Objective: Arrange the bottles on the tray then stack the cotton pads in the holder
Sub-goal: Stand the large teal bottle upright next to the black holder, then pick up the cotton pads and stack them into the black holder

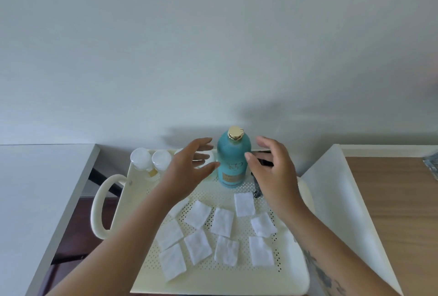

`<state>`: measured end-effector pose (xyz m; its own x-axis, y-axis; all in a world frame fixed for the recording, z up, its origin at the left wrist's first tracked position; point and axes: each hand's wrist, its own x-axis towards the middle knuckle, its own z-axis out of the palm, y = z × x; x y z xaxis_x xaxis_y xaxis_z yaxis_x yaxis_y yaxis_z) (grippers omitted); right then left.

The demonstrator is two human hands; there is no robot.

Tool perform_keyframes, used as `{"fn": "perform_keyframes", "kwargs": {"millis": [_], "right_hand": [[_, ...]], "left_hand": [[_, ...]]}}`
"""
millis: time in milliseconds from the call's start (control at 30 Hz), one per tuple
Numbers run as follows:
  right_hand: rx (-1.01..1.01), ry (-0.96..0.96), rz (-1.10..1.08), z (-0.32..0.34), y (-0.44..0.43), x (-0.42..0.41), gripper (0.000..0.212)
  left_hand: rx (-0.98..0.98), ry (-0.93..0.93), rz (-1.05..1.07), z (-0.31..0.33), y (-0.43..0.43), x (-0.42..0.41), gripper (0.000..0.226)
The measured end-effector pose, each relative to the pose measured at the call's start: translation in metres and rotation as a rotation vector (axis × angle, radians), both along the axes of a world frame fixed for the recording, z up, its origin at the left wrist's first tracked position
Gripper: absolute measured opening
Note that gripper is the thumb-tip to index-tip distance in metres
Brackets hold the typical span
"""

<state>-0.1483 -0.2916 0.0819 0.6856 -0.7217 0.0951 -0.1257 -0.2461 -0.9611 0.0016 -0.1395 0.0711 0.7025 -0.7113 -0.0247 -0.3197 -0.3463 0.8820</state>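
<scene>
A tall teal bottle [233, 160] with a gold cap stands upright at the back of the cream perforated tray [220, 279]. My left hand [189, 165] hovers open just left of it, my right hand [270, 168] open just right of it; neither touches the bottle. Two small clear bottles [151, 160] with round white caps stand at the tray's back left corner. Several square white cotton pads [221, 222] lie scattered over the tray's front half. A dark object [259, 190], partly hidden behind my right hand, could be the holder.
The tray tops a cart with a looped cream handle [99, 205] on its left. A white tabletop [35, 201] lies to the left, a wooden surface [398, 212] with a white panel to the right. A plain wall stands close behind.
</scene>
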Motion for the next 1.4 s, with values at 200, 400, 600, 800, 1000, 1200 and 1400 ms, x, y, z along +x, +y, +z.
{"fn": "perform_keyframes", "kwargs": {"millis": [200, 400, 600, 800, 1000, 1200, 1400], "right_hand": [[-0.099, 0.004, 0.108, -0.028, 0.049, -0.011, 0.01], [-0.226, 0.323, 0.29, -0.071, 0.078, 0.008, 0.013], [-0.515, 0.604, 0.31, -0.1, 0.094, 0.028, 0.024], [-0.603, 0.772, 0.303, -0.111, 0.103, 0.037, 0.027], [-0.535, 0.859, 0.311, -0.118, 0.103, 0.041, 0.026], [-0.392, 0.792, 0.302, -0.123, 0.102, 0.044, 0.011], [-0.167, 0.641, 0.303, -0.108, 0.099, 0.033, 0.01]], "left_hand": [[0.009, 0.093, 0.238, -0.006, 0.049, -0.015, 0.012], [0.246, 0.067, 0.426, -0.039, 0.098, -0.023, 0.004], [0.366, 0.003, 0.426, -0.083, 0.109, -0.016, 0.025], [0.49, -0.101, 0.345, -0.102, 0.099, -0.001, 0.031], [0.599, -0.222, 0.239, -0.112, 0.088, 0.007, 0.035], [0.639, -0.232, 0.253, -0.111, 0.076, 0.01, 0.026], [0.675, -0.172, 0.224, -0.106, 0.065, 0.015, 0.019]]}}
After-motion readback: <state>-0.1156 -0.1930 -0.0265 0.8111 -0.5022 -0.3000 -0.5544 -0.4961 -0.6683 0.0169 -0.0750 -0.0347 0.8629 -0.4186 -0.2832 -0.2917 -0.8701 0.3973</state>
